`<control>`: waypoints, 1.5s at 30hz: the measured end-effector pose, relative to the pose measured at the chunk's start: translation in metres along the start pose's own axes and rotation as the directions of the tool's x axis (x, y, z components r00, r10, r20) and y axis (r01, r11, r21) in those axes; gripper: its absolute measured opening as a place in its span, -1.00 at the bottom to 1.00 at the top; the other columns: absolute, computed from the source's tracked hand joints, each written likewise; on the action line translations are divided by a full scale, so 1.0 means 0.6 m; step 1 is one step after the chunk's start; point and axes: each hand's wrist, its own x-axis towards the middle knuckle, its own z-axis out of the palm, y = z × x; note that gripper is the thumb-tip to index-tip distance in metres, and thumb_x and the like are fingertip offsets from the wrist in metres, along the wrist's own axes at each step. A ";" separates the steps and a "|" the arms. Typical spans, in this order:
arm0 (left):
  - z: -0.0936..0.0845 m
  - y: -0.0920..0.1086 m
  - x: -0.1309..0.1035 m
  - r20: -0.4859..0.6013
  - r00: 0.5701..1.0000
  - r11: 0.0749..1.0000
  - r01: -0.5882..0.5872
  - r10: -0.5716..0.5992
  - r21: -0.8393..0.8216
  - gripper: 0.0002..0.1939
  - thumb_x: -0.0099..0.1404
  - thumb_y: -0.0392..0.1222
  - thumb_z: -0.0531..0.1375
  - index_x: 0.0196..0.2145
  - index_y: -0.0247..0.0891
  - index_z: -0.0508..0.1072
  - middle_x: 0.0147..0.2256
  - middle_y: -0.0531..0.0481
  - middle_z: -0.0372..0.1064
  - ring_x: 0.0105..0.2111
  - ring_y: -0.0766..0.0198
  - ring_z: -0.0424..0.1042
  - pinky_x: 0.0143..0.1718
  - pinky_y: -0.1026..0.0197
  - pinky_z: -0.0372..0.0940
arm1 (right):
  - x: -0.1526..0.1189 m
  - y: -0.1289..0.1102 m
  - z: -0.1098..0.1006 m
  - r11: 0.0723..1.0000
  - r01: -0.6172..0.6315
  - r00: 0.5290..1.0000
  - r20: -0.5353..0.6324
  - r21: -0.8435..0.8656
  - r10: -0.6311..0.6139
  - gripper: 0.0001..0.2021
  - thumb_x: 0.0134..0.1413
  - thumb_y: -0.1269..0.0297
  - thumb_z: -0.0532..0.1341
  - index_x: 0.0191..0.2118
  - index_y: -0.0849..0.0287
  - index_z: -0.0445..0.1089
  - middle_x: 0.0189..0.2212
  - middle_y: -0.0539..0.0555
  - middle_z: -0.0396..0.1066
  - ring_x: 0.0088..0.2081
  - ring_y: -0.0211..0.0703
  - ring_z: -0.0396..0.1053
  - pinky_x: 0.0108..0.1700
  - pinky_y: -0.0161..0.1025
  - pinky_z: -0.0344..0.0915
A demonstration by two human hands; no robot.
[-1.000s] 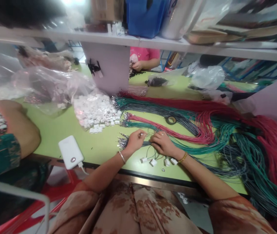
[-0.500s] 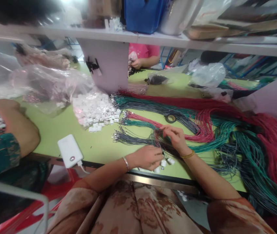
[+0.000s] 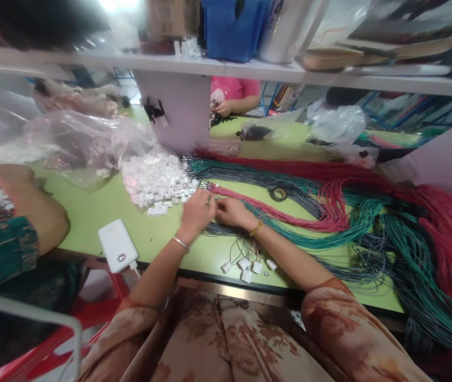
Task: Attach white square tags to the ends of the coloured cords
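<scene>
My left hand (image 3: 197,213), with a ring and a bangle, is closed beside the pile of white plastic connector housings (image 3: 158,180). Close against it is my right hand (image 3: 233,213), fingers pinched together over the terminal ends of the wires; what either hand holds is hidden between them. Around them lie a bundle of pink wires (image 3: 281,209), green wires (image 3: 309,240) and dark grey wires (image 3: 220,229), partly covered by my hands. Nearer me, several white connectors with wires (image 3: 256,267) lie at the table's front edge.
A white power bank (image 3: 118,245) with a cable lies to the left. Black tape (image 3: 278,194) rests behind the pink wires. Long red wires (image 3: 329,168) stretch across the back. At far left is a co-worker's arm (image 3: 36,207); a shelf (image 3: 130,61) runs above the table.
Both hands have moved away from the connectors at the front edge, up and to the left to the wire ends, and come together. The white connectors at the edge are now uncovered.
</scene>
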 end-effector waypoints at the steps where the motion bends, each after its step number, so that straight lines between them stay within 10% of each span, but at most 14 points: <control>1: -0.004 -0.024 0.014 0.008 0.996 0.994 0.083 -0.084 0.074 -0.78 0.28 -0.29 0.02 -0.28 -0.27 0.47 -0.27 -0.28 0.35 -0.21 0.02 0.32 -0.19 0.08 0.16 | 0.007 -0.007 0.005 0.999 -0.007 1.000 0.001 -0.033 0.007 -0.88 0.05 0.26 0.18 -0.34 0.18 0.42 -0.33 0.10 0.49 -0.35 -0.17 0.34 -0.36 -0.32 0.10; 5: -0.004 -0.088 0.040 0.225 0.948 0.936 0.146 -0.225 0.321 -0.78 0.12 -0.44 0.08 -0.30 -0.34 0.47 -0.23 -0.34 0.36 -0.14 -0.09 0.31 -0.18 0.05 0.17 | 0.021 -0.029 0.026 0.988 -0.021 0.999 0.021 -0.152 0.024 -0.85 0.10 0.29 0.12 -0.29 0.20 0.41 -0.23 0.20 0.47 -0.28 -0.07 0.39 -0.31 -0.27 0.15; 11: -0.003 -0.091 0.027 0.293 0.916 0.903 0.141 -0.275 0.407 -0.64 0.12 -0.47 0.06 -0.13 -0.33 0.43 -0.20 -0.27 0.37 -0.17 0.00 0.36 -0.22 0.11 0.20 | 0.021 -0.003 0.049 0.997 0.069 0.993 -0.093 0.024 -0.066 -0.86 0.12 0.35 0.04 -0.30 0.23 0.32 -0.37 0.16 0.42 -0.38 -0.15 0.29 -0.30 -0.26 0.16; 17: -0.010 -0.088 0.025 0.063 0.938 0.938 0.344 -0.341 -0.050 -0.66 0.21 -0.35 0.09 -0.07 -0.24 0.47 -0.19 -0.17 0.33 -0.19 0.09 0.36 -0.17 0.11 0.25 | 0.015 0.025 0.045 0.810 0.197 0.961 -0.272 0.553 -0.048 -0.83 0.07 0.18 0.11 -0.39 0.18 0.29 -0.48 -0.02 0.31 -0.44 -0.27 0.19 -0.36 -0.31 0.15; 19: -0.008 -0.080 0.026 0.076 0.892 0.799 0.434 -0.445 -0.416 -0.72 0.21 -0.30 0.13 -0.11 -0.24 0.46 -0.25 -0.10 0.35 -0.23 0.17 0.38 -0.15 0.13 0.28 | 0.010 0.020 0.039 0.771 0.212 0.956 -0.293 0.601 -0.034 -0.80 0.05 0.15 0.14 -0.38 0.18 0.32 -0.47 -0.02 0.33 -0.44 -0.28 0.19 -0.35 -0.31 0.15; 21: -0.003 -0.067 0.027 0.265 0.810 0.473 0.534 -0.523 -0.701 -0.78 0.19 -0.28 0.18 -0.17 -0.26 0.44 -0.34 -0.02 0.36 -0.31 0.25 0.41 -0.17 0.15 0.32 | 0.004 0.012 0.032 0.762 0.212 0.948 -0.319 0.612 -0.007 -0.79 0.03 0.13 0.16 -0.41 0.19 0.33 -0.49 -0.02 0.33 -0.45 -0.28 0.19 -0.36 -0.30 0.15; 24: 0.002 -0.048 0.025 0.528 0.721 0.040 0.606 -0.449 -0.794 -0.83 0.14 -0.30 0.25 -0.27 -0.30 0.40 -0.42 0.01 0.38 -0.41 0.34 0.43 -0.24 0.22 0.35 | -0.001 0.003 0.024 0.769 0.204 0.931 -0.362 0.606 0.039 -0.79 0.00 0.14 0.16 -0.47 0.19 0.30 -0.55 -0.03 0.29 -0.49 -0.28 0.17 -0.38 -0.30 0.14; 27: 0.003 -0.040 0.022 0.614 0.697 -0.099 0.627 -0.372 -0.772 -0.79 0.08 -0.30 0.32 -0.30 -0.33 0.42 -0.44 0.01 0.41 -0.48 0.39 0.41 -0.38 0.33 0.32 | -0.003 0.000 0.021 0.783 0.193 0.926 -0.373 0.591 0.053 -0.80 -0.02 0.18 0.13 -0.52 0.19 0.28 -0.59 -0.04 0.25 -0.52 -0.30 0.14 -0.42 -0.31 0.11; 45: 0.015 -0.023 0.010 0.560 0.684 0.065 0.658 -0.467 -0.750 -0.69 -0.08 -0.20 0.41 -0.50 -0.32 0.35 -0.58 0.06 0.35 -0.56 0.43 0.33 -0.50 0.38 0.20 | -0.008 0.008 0.033 0.892 0.198 0.924 -0.380 0.405 -0.033 -0.80 0.04 0.20 0.11 -0.49 0.20 0.29 -0.61 -0.04 0.24 -0.55 -0.32 0.11 -0.47 -0.33 0.04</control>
